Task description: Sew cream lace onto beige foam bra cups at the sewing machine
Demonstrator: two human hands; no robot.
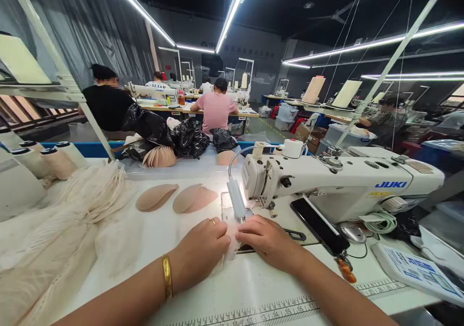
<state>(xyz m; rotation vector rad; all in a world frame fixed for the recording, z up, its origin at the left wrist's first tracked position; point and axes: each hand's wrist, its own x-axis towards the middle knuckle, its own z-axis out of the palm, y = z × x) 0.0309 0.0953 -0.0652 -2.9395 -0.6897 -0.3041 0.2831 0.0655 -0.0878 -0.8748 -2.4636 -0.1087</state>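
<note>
Just in front of the needle area of a white sewing machine (337, 183), my two hands are close together. My left hand (203, 244), with a gold bangle at the wrist, has its fingers closed on a thin, pale sheer fabric (232, 241). My right hand (270, 241) pinches the same fabric from the other side. A small lit lamp (237, 199) on a bendy neck hangs above my fingertips. Two fanned stacks of beige pads, one (156, 198) farther left and one (194, 199) nearer, lie beyond my left hand.
Cream lace fabric (54, 239) is heaped at the left, beside thread cones (60, 161). A black phone (319, 225) lies under the machine arm, with a white box (416, 270) to its right. Black plastic bags (188, 137) line the far edge. People sit working beyond.
</note>
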